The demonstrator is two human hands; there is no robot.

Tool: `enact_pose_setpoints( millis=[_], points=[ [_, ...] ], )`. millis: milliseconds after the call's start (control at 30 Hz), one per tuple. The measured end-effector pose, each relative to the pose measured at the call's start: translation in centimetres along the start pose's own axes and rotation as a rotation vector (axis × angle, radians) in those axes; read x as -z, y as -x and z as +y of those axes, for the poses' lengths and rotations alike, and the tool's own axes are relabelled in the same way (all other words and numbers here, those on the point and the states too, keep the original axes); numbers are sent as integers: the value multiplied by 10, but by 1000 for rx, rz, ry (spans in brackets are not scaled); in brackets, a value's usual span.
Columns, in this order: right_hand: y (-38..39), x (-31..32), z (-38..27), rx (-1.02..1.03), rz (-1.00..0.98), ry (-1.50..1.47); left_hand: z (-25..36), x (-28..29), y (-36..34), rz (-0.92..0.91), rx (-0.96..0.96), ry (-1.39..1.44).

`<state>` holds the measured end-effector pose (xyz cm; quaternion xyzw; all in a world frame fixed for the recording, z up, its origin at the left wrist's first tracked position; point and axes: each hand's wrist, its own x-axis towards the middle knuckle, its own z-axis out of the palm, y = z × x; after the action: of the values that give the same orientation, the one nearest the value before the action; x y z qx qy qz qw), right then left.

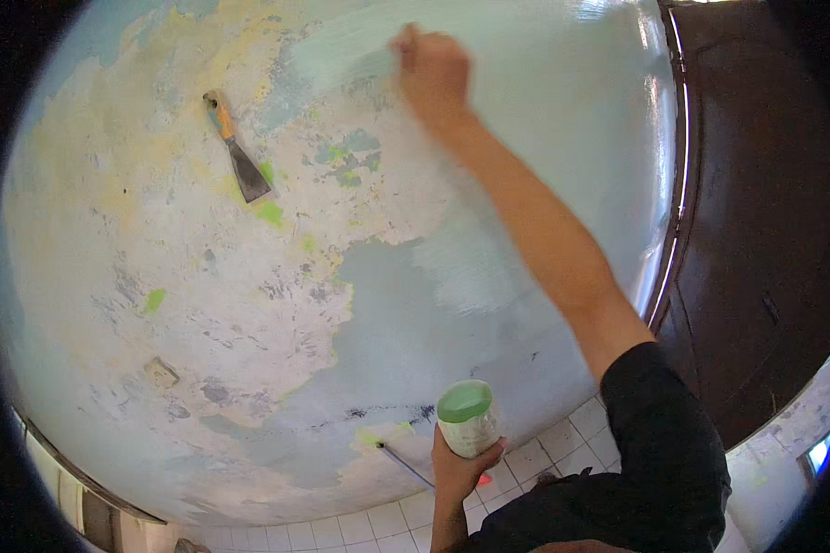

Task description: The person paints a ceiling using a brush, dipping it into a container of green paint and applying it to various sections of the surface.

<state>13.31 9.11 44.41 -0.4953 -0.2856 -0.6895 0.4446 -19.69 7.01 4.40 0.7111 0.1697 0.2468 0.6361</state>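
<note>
My left hand [456, 468] grips a white cup [471, 435] from below. Light green paint [465, 401] shows inside the cup. My right arm reaches up to the patchy wall [397, 304], and its closed, slightly blurred hand [433, 74] is against or very near a freshly pale green area. Whatever that hand holds is hidden behind the fingers. Left of the right hand, a putty knife [235, 149] with a wooden handle and dark blade hangs flat against the bare, scraped part of the wall.
A dark brown door [756, 203] and its frame stand on the right. Low on the wall at left is a small switch or socket plate [161, 371]. White floor tiles [350, 530] run along the wall's foot, and a thin rod [404, 465] leans beside my left hand.
</note>
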Motion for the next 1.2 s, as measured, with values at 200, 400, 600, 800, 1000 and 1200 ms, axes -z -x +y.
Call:
enact_pose_setpoints(
  millis=[200, 400, 600, 800, 1000, 1200],
  points=[
    [-4, -16, -130, -63, -42, -444, -6, 6, 8, 39, -28, -20],
    [-8, -7, -21, -299, -78, -637, -6, 2, 7, 29, 8, 7],
    [-50, 67, 167, -360, -32, -51, -7, 4, 1, 34, -26, -58],
    [-89, 27, 121, -156, 104, 237, -6, 10, 4, 46, -1, -12],
    [-64, -88, -81, 58, 44, -28, -4, 8, 14, 97, -18, 53],
    [-98, -72, -169, -38, -64, -445, -11, 13, 21, 159, -22, 7]
  ],
)
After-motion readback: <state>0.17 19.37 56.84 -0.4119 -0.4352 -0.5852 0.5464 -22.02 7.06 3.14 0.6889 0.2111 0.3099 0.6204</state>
